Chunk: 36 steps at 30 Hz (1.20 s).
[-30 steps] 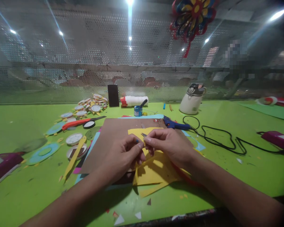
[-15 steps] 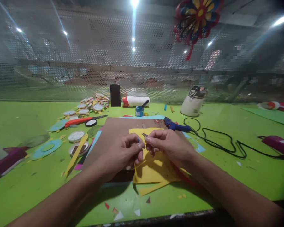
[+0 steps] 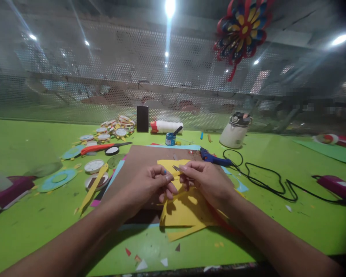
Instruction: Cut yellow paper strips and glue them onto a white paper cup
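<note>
My left hand [image 3: 158, 182] is closed in a loose pinch, thumb against index finger. A small blue spot shows by its index finger, and whatever it pinches is too small to make out. Close beside it, my right hand [image 3: 204, 177] grips a slim tool whose dark pointed metal tip [image 3: 176, 168] sticks out past the thumb toward the left hand. The rest of that tool is hidden by the fingers. Below both hands lie yellow sheets [image 3: 187, 215] on a brown board [image 3: 127, 184]. Part of something red [image 3: 223, 218] shows under my right wrist.
An orange-handled knife [image 3: 96, 148], round clock-like pieces [image 3: 93, 166] and a yellow strip [image 3: 92, 192] lie left. Behind stand a blue jar [image 3: 170, 139] and a white kettle [image 3: 233, 132]. A blue glue gun [image 3: 215, 158] trails a black cord [image 3: 272, 188] rightward.
My left hand has drawn slightly left from the right hand, and its lower fingers have loosened. The right hand still holds the pointed tool. The view has tilted a little.
</note>
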Each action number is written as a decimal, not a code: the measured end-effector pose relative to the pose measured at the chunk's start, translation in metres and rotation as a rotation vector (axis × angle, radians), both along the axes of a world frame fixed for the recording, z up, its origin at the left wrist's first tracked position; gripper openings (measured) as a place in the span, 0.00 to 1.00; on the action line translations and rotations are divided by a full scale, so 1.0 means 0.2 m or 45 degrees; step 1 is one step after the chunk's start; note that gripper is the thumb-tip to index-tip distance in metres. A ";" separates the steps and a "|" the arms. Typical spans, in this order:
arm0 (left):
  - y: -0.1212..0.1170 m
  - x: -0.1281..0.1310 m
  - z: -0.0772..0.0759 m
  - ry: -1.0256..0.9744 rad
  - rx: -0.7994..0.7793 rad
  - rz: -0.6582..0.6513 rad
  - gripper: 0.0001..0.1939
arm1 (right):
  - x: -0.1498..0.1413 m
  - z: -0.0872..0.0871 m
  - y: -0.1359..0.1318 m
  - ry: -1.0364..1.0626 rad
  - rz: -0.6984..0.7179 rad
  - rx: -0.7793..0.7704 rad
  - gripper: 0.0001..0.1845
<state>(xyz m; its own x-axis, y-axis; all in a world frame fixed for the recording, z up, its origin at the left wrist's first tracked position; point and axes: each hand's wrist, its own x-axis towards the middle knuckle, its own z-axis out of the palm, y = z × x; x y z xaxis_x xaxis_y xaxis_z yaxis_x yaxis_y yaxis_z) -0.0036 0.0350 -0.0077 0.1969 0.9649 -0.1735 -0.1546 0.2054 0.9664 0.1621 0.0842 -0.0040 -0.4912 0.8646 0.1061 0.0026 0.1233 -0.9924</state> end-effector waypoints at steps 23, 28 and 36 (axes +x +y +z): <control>0.01 0.01 -0.05 -0.029 0.230 0.119 0.14 | -0.01 -0.06 0.01 0.121 0.054 -0.002 0.15; 0.02 0.00 -0.06 -0.128 0.049 0.070 0.12 | -0.03 -0.06 0.00 0.084 0.035 -0.007 0.16; 0.02 0.00 -0.03 -0.096 0.070 0.096 0.09 | -0.02 -0.02 0.00 -0.065 0.047 0.027 0.13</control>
